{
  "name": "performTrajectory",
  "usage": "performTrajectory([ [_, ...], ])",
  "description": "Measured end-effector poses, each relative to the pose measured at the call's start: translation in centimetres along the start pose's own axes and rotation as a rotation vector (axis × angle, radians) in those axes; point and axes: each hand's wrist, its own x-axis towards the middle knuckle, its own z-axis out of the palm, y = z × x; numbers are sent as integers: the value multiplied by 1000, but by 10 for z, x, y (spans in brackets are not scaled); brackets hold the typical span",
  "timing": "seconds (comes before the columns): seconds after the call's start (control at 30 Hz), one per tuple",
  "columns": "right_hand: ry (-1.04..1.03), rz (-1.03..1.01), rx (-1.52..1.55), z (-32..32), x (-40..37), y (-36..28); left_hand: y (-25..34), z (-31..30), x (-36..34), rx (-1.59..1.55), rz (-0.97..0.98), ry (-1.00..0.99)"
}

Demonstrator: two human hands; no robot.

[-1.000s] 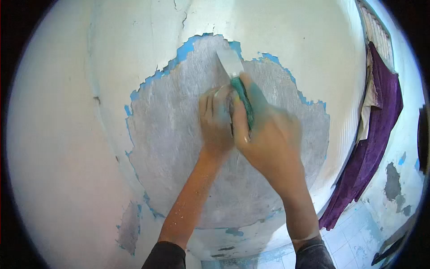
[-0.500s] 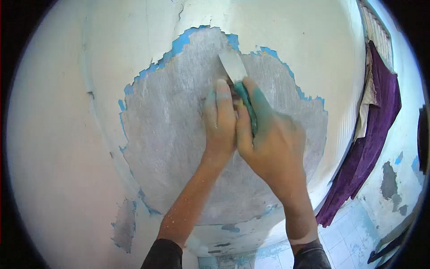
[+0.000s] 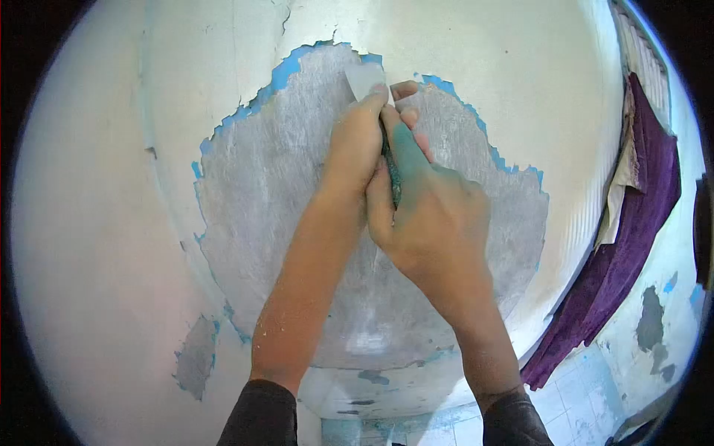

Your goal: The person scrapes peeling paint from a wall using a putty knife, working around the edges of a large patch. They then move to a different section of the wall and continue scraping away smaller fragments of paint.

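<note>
A putty knife [image 3: 364, 76] with a flat pale blade and a dark green handle is held against the wall, blade upward. My right hand [image 3: 439, 215] wraps around its handle, the index finger stretched along it toward the blade. My left hand [image 3: 357, 145] closes around the knife at the base of the blade, thumb on the blade and fingertips showing to its right. Under the blade lies the bare grey patch [image 3: 260, 186] of wall, and the blade's edge is close to the patch's ragged upper border of blue paint [image 3: 286, 70]. Greenish stains mark my right fingers.
Cream paint [image 3: 461, 44] with cracks surrounds the grey patch. A purple curtain [image 3: 632, 215] hangs at the right beside a window [image 3: 643, 56]. A smaller peeled spot [image 3: 197, 357] shows at lower left, and pale floor tiles [image 3: 565, 401] lie below.
The putty knife has shifted slightly up and left on the wall. My left hand has moved up and turned, its thumb now on the blade; my right hand has moved slightly left.
</note>
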Motion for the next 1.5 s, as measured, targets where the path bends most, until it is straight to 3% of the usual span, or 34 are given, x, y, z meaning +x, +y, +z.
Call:
performTrajectory([
  [0.17, -81, 9, 113, -6, -15, 6, -11, -4, -12, -49, -78, 12],
  [0.27, -83, -53, 99, -6, 4, 8, 3, 6, -1, -13, 14, 75],
  [0.37, 134, -138, 107, 3, -14, 13, -5, 4, -14, 81, -35, 96],
  [0.53, 13, -30, 112, -6, 0, 8, 5, 8, -2, 109, 54, 126],
  [0.6, -63, 53, 159, -11, -8, 4, 2, 7, -12, 129, 1, 108],
  [0.73, -91, 20, 58, -8, 8, 0, 12, 3, -3, 65, -21, 49],
  [1.1, 76, 42, 217, -1, -9, -6, 7, 2, -9, 56, -19, 91],
  [1.5, 19, 76, 152, -2, 10, -5, 15, 8, -1, 45, 6, 108],
])
